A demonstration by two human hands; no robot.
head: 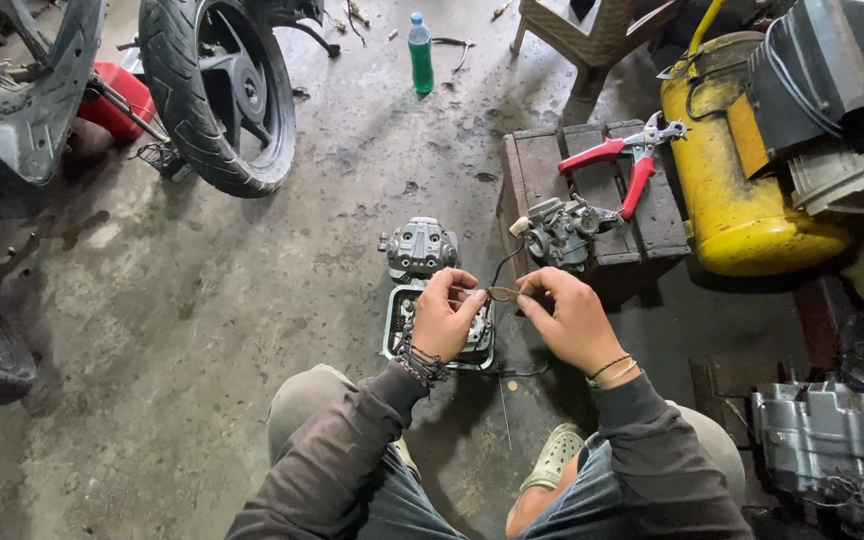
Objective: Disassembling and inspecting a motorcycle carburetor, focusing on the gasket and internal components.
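Note:
My left hand and my right hand meet in front of me, both pinching a small brownish ring-shaped part between their fingertips. A thin dark wire runs up from it toward a grey carburetor on a low wooden crate. Under my left hand lies an open metal engine part on the concrete, and a grey finned engine cover sits just beyond it.
Red-handled pliers lie on the crate. A yellow tank stands at the right, an engine casing at lower right. A motorcycle wheel, a red container and a green bottle stand farther off.

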